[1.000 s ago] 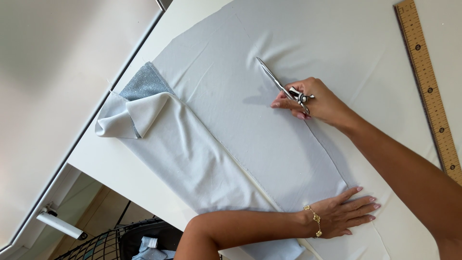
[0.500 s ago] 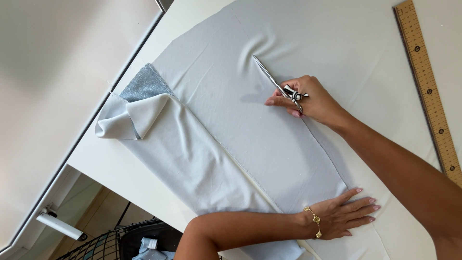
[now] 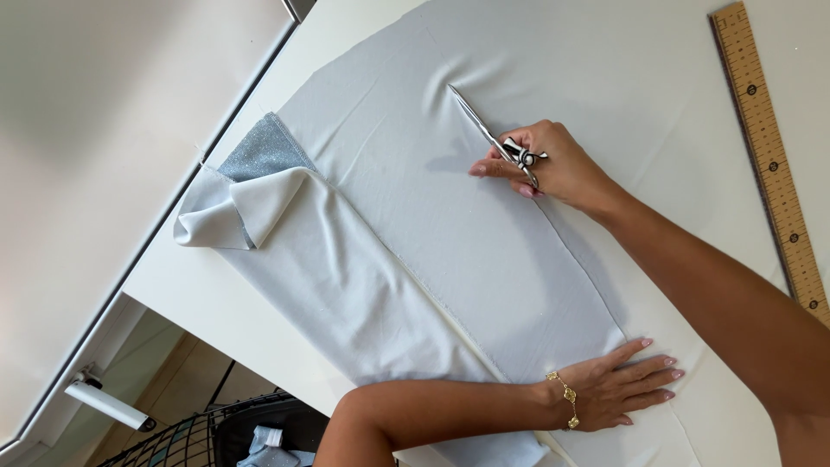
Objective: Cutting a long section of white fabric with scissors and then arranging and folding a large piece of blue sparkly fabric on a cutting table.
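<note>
— What carries everything here?

— A white table (image 3: 225,324), its edge running from the top centre of the frame down to the lower left.

— And what lies right on it?

— A pale grey cloth (image 3: 484,251) spread across the middle, one end folded over at centre left, showing a glittery underside. A wooden ruler (image 3: 772,164) lies along the right edge.

A single head-worn camera looks steeply down from close above onto the white worktable (image 3: 259,337), tilted so the table edge runs diagonally. The pale grey fabric sheet (image 3: 484,242) fills the middle; the floor shows at lower left.
</note>
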